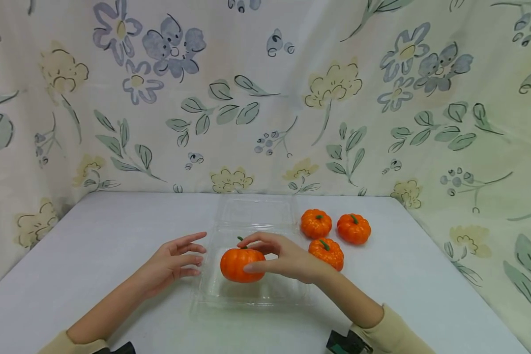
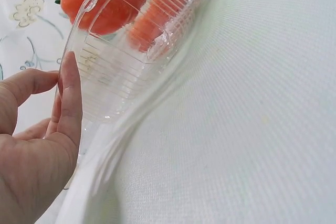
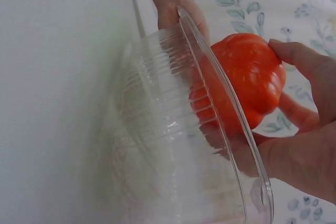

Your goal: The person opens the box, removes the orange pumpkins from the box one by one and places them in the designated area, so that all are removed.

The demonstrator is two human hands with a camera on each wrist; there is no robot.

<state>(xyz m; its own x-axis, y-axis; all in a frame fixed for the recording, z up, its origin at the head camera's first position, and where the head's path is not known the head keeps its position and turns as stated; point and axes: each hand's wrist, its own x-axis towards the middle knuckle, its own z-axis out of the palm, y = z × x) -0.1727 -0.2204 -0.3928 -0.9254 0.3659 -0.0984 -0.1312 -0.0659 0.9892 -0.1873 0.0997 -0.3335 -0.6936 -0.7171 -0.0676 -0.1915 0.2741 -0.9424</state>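
My right hand (image 1: 282, 255) grips a small orange pumpkin (image 1: 241, 266) with a green stem, thumb on its near side. The pumpkin is over the clear plastic clamshell container (image 1: 283, 292), partly below its rim in the right wrist view, where the container wall (image 3: 157, 150) covers part of it. Whether it touches the bottom cannot be told. At the container's left side is my left hand (image 1: 170, 265), fingers loosely extended. In the left wrist view the fingertips (image 2: 70, 72) are at the container's rim (image 2: 73, 30), seemingly touching it.
Three more small pumpkins sit to the right of the container: one at the back (image 1: 316, 224), one farther right (image 1: 354, 229) and one nearer (image 1: 327, 253), partly behind the right wrist. The container's lid (image 1: 256, 211) lies folded back. A floral curtain (image 1: 265, 98) hangs behind the white table (image 1: 425, 295).
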